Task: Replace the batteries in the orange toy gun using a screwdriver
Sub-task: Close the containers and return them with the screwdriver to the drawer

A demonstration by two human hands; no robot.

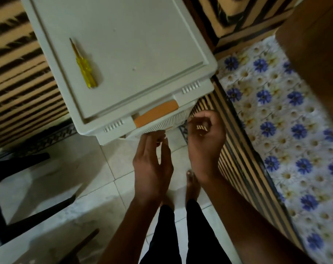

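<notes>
view: taken from above, looking down on a pale plastic drawer cabinet [123,54] and both forearms.
screwdriver [83,65]: yellow see-through handle, laid flat on the cabinet top near its left edge, tip turned away from the person; well apart from both hands.
cabinet top: otherwise bare across its middle and right side, bounded by a raised rim.
drawer [160,121]: seen at the cabinet's near edge, ribbed front, orange handle strip [156,113] set above it.
left hand [152,164]: placed at the lower front edge of the drawer; fingers [158,138] curled up against that edge and touching it, thumb held apart; whether the edge is truly gripped cannot be told.
right hand [205,141]: held just right of the drawer corner, not touching the cabinet; fingers curled inward around a small striped object [202,128], which is too small and blurred to be named.
orange toy gun: not identified in this view; its place cannot be told.
floor [66,178]: pale tiles, open between the cabinet and the person's bare feet [192,183].
left margin: dark chair legs [28,216] noted on the tiles, near the left arm.
right margin: striped bed edge [238,159] running close beside the right forearm, with a blue-flowered sheet [285,130] beyond it.
behind cabinet: striped fabric noted on both sides.
</notes>
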